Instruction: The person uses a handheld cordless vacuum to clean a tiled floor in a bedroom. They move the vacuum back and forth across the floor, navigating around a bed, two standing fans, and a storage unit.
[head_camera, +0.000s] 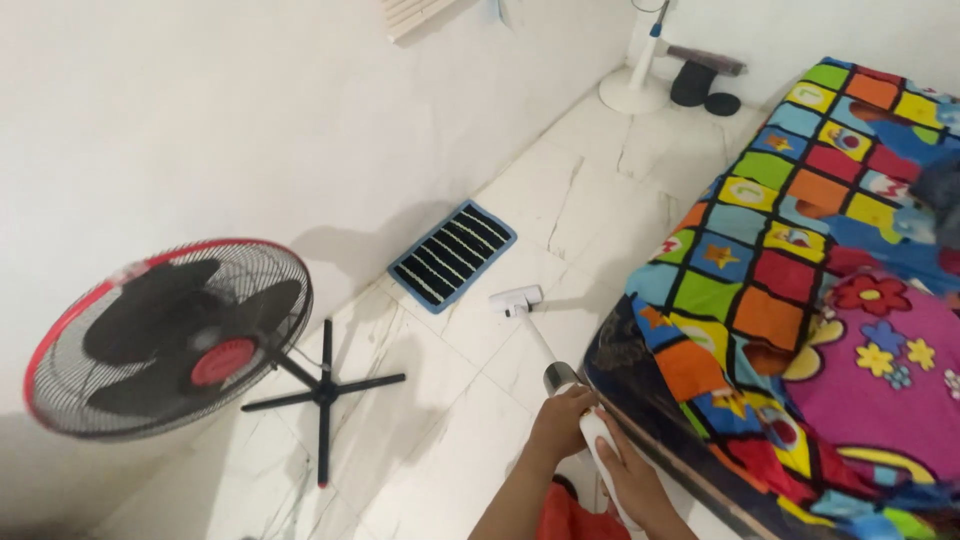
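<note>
A white stick vacuum (545, 350) reaches out over the pale tiled floor, its flat white head (516, 299) resting on the tiles just beside a blue-edged black mat (452, 255). My left hand (561, 420) grips the vacuum's body just below its silver tube. My right hand (627, 478) wraps the white handle lower down. Both hands are close to the corner of the mattress (800, 300) with its bright patchwork cover.
A red-rimmed black standing fan (170, 335) with a cross-shaped base (325, 393) stands at the left by the white wall. A white fan base (634, 88) and dark objects (705, 82) sit in the far corner. The mattress fills the right side.
</note>
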